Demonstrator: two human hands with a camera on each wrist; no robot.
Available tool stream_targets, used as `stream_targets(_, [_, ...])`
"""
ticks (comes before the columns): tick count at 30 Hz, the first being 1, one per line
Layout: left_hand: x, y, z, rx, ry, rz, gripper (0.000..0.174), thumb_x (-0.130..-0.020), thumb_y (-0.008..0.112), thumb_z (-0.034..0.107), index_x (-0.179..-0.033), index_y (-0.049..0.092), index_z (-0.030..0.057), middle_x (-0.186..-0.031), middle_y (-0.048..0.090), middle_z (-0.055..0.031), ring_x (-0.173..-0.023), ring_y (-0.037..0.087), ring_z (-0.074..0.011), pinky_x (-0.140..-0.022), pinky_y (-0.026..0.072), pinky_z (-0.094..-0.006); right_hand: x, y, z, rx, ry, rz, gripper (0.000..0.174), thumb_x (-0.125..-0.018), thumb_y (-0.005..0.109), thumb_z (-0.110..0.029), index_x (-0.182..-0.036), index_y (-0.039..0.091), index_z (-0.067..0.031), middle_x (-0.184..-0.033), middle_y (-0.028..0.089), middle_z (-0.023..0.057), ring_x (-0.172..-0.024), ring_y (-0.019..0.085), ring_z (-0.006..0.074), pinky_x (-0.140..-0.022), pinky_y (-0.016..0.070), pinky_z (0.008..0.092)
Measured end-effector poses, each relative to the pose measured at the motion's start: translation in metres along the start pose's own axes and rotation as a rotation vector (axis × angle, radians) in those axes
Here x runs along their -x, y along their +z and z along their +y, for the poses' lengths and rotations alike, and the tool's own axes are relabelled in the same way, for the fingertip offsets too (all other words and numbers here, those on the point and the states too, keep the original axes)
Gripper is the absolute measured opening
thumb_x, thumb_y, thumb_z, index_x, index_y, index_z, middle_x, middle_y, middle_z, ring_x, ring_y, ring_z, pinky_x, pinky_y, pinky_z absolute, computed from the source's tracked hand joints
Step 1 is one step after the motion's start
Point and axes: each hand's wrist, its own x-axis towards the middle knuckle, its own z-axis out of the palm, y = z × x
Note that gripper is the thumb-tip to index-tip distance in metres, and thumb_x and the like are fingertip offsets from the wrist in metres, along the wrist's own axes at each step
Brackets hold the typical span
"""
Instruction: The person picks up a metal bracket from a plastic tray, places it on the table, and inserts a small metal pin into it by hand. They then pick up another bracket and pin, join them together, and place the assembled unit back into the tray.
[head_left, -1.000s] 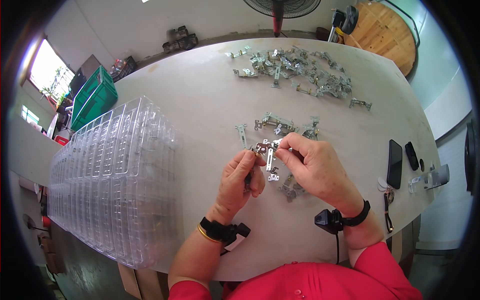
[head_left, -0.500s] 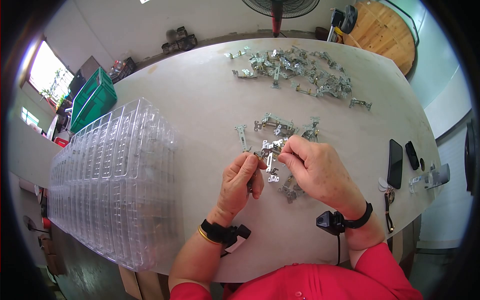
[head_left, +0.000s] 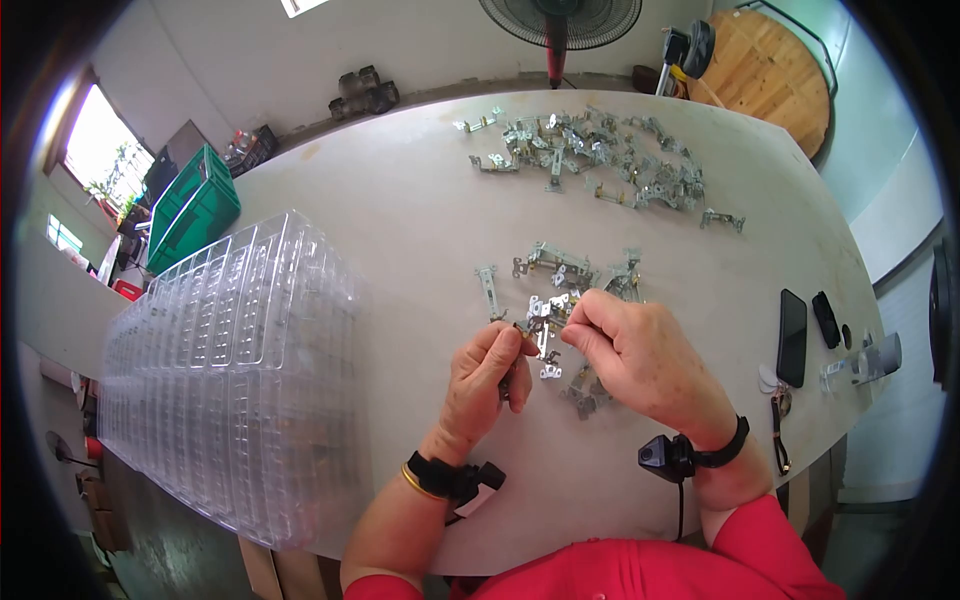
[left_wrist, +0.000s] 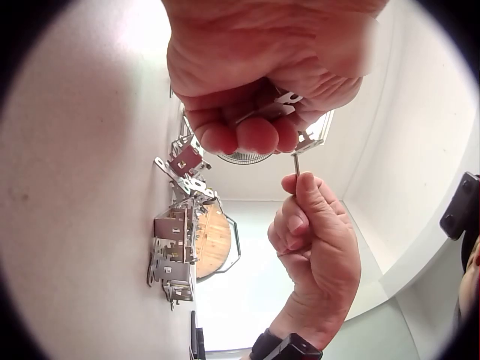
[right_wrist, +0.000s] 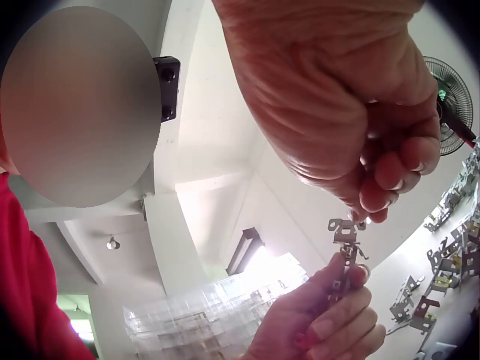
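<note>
My left hand (head_left: 482,375) grips a small metal bracket (right_wrist: 345,231) between thumb and curled fingers; its lobed end sticks out above them in the right wrist view. My right hand (head_left: 645,360) is just to the right, thumb and forefinger pinching a thin metal rod (left_wrist: 297,165). In the left wrist view the rod's far end comes right up to the bracket, most of which the left fingers hide. Several similar metal brackets (head_left: 488,290) lie on the table around and beyond both hands.
A larger heap of brackets (head_left: 600,150) lies at the table's far side. Tall stacked clear plastic trays (head_left: 225,400) stand at the left, with a green crate (head_left: 200,215) behind. A phone (head_left: 792,335), keys and a clear bottle (head_left: 865,362) lie at the right.
The head view has tilted, so the scene sits a little lower in it. My right hand has shifted slightly right, away from the left. Both hands keep their grips.
</note>
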Motion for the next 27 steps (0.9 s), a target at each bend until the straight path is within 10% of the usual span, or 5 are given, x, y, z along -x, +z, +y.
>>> stream_targets(17, [0.0019,0.0005,-0.0017,-0.014,-0.016,-0.010,0.036,-0.109,0.043,0.033,-0.096,0.060,0.0045,-0.054,0.050,-0.0002,-0.043,0.043,-0.0076,-0.045,0.0322,-0.0225,0.0040,0.0035,0.0027,0.007,-0.045,0.061,0.011,-0.093,0.065,-0.011,-0.092,0.060,-0.0018,-0.068,0.062,0.0159,-0.059,0.060,0.0317,-0.056,0.0451,0.0374])
stream_targets(27, [0.0032,0.0016,-0.0007,-0.157,0.009,-0.056,0.035,-0.109,0.043,0.031,-0.099,0.061,0.0024,-0.055,0.051,-0.0039,-0.044,0.046,-0.0122,-0.046,0.0362,-0.0260,0.0036,0.0002,-0.0005,0.008,-0.029,0.004,0.013,-0.095,0.062,-0.012,-0.092,0.056,-0.0013,-0.073,0.063,0.0215,-0.071,0.064,0.0423,-0.060,0.0478,0.0480])
